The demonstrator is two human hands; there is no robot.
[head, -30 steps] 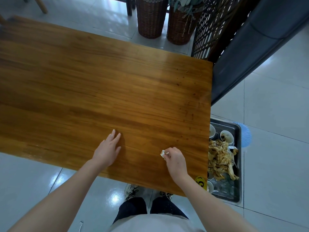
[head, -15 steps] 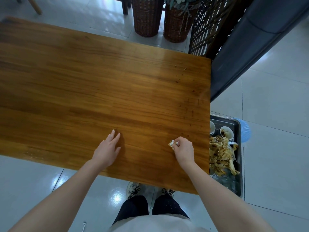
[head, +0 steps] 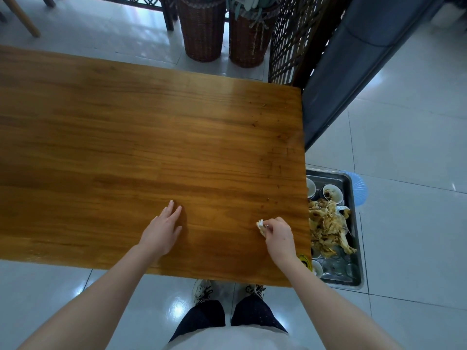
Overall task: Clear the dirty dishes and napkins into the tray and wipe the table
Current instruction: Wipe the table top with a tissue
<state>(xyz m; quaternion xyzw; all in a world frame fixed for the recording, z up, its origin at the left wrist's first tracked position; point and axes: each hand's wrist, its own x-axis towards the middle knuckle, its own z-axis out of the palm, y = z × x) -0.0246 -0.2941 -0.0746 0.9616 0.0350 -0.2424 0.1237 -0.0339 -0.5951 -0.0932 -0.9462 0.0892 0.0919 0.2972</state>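
Note:
A bare wooden table [head: 151, 137] fills most of the view. My right hand [head: 279, 237] grips a small crumpled white napkin [head: 260, 225] and presses it on the tabletop near the right front corner. My left hand [head: 161, 229] rests flat on the wood, fingers straight, some way to the left. On the floor beside the table's right edge lies a metal tray [head: 350, 181]. It holds small white bowls [head: 332, 193] and a heap of soiled napkins [head: 327, 227].
Two wicker baskets [head: 202, 29] and a lattice screen [head: 295, 34] stand beyond the table's far edge. A dark bench [head: 358, 64] runs along the right. A blue round object [head: 357, 188] lies behind the tray. My shoes [head: 202, 290] show under the near edge.
My right hand with the napkin has slid rightward along the table toward the tray side. My left hand has stayed in place.

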